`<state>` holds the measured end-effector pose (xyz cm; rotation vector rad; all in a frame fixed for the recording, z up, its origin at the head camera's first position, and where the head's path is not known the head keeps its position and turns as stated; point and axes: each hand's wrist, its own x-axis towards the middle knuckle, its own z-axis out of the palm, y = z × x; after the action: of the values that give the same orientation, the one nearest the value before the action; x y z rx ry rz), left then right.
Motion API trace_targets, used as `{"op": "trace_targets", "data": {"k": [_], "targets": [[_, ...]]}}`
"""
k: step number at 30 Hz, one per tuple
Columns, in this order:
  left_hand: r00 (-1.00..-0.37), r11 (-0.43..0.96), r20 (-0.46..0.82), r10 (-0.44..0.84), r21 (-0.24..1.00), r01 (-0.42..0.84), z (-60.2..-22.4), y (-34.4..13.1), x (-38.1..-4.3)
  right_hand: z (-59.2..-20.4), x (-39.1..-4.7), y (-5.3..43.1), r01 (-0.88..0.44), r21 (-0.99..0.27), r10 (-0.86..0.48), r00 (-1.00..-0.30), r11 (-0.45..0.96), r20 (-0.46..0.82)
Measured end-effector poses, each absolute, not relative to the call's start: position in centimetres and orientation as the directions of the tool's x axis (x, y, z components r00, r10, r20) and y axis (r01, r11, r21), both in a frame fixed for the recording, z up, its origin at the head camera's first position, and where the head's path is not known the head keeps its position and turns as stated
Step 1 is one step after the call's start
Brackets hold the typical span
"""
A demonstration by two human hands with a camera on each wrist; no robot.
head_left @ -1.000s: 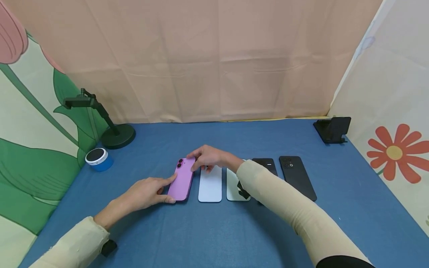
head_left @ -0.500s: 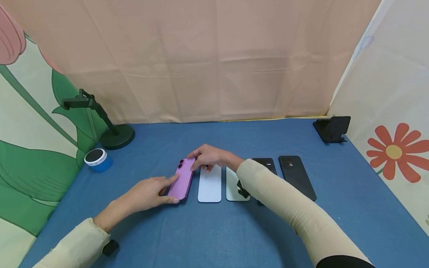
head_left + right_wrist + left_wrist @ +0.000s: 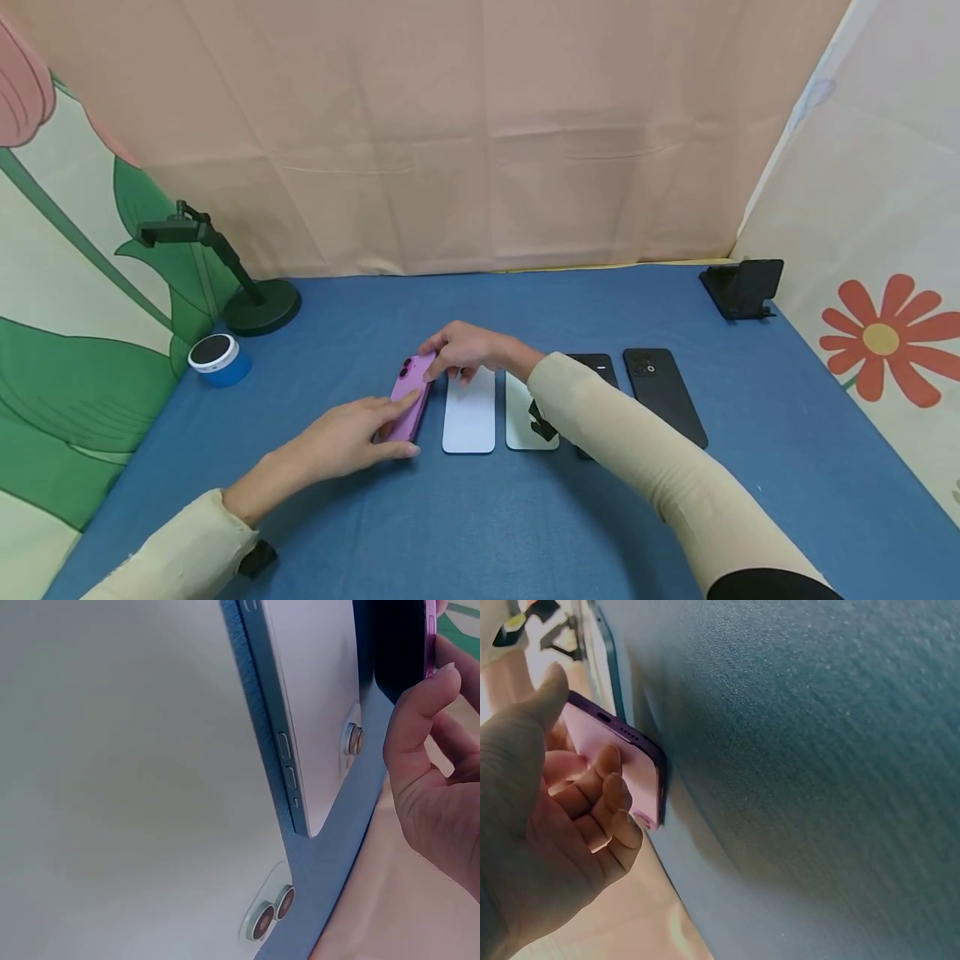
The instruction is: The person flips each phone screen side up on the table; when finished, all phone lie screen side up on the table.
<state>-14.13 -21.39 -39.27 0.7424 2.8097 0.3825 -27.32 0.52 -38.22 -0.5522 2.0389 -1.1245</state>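
A purple phone (image 3: 406, 382) with two camera lenses leans back-side up, its near end raised off the blue cloth in the left wrist view. My right hand (image 3: 468, 348) pinches its upper right edge between thumb and fingers. Its dark screen side (image 3: 397, 645) shows in the right wrist view. My left hand (image 3: 345, 440) reaches over the lower part, index finger laid across the back and thumb at the lower corner. Its other fingers (image 3: 609, 761) are loosely bent against the phone's back. A pale lavender phone (image 3: 469, 421) lies just right of it, partly under my right hand.
Further right lie a pale green phone (image 3: 525, 421), a black phone (image 3: 596, 365) partly hidden by my sleeve, and another black phone (image 3: 667, 398). A black stand (image 3: 262, 307) and blue jar (image 3: 223, 365) are at left; a small phone holder (image 3: 750, 287) is back right.
My left hand has slid rightward along the lower part of the purple phone, covering more of its back. My right hand has stayed at the phone's upper edge.
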Motion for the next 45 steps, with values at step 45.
{"op": "trace_targets", "data": {"k": [45], "targets": [[-0.863,0.84,-0.202,0.463,0.411,0.354,-37.2,-21.9,-14.6,-37.0,-27.6,2.0,-0.005,-0.88,-0.646,-0.681,0.475,-0.345]]}}
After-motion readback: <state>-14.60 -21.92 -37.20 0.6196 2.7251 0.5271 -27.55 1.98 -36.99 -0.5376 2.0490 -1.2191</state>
